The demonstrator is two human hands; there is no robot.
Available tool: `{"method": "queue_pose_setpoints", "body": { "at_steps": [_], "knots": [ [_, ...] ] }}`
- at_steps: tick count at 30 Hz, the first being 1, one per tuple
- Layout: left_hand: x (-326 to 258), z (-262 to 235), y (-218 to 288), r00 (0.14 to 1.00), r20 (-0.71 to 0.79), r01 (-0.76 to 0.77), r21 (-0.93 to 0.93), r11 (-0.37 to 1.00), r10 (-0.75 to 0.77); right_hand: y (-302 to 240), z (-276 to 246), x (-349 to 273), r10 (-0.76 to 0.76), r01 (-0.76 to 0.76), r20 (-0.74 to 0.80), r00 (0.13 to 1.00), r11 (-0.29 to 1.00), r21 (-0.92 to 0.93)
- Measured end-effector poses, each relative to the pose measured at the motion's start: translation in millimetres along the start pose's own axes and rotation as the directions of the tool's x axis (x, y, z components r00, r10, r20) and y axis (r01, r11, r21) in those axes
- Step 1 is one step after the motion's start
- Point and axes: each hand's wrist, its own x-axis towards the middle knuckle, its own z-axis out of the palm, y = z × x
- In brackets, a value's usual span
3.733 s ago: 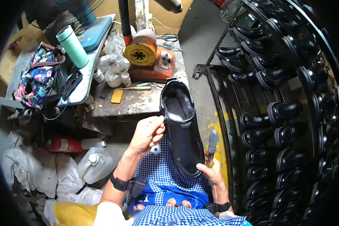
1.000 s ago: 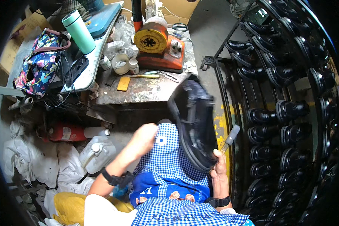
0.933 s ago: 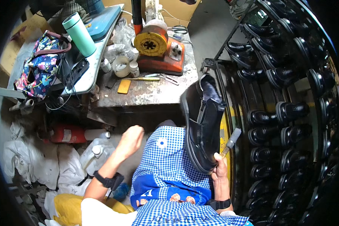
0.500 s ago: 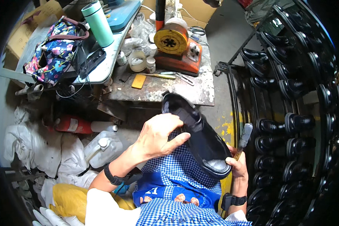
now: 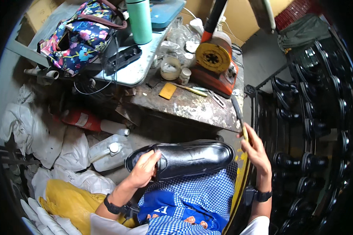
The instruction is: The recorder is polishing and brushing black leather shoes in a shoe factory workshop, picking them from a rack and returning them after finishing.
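Bright white light falls across the middle, drawing pale glare off the glossy shoe (image 5: 188,158) and the paint-marked surface (image 5: 188,107). Deep shadow fills the space beneath; the black shoes at the right (image 5: 285,159) sink into dimness. Straight edges bow toward a blackened rim.

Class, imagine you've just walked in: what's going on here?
Someone in a blue checked apron is handling a black shoe. The left hand grips it near its opening; the right hand, clear of the shoe, holds a slim tool. An orange machine sits on the worn bench ahead, and more black shoes are at the right.
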Motion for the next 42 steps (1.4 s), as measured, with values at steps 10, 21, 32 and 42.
{"method": "queue_pose_setpoints", "body": {
  "at_steps": [10, 21, 32, 42],
  "knots": [
    [-5, -8, -47, 0.985, -0.096, 0.082, -0.479, 0.874, -0.145, -52, 105, 219, -0.612, 0.476, 0.128, 0.781, 0.448, -0.757],
    [-7, -18, -56, 0.978, -0.08, 0.112, -0.576, 0.81, -0.192, -51, 149, 287, -0.575, 0.409, 0.232, 0.784, 0.198, -0.891],
    [-6, -7, -45, 0.938, -0.12, 0.204, -0.567, 0.798, -0.325, -47, 106, 259, -0.242, 0.248, 0.054, 0.969, 0.94, -0.235],
    [15, 8, -28, 0.951, 0.279, 0.273, -0.553, 0.787, -0.134, -90, 10, 40, -0.306, 0.306, 0.009, 0.952, 0.952, 0.009]
  ]
}}
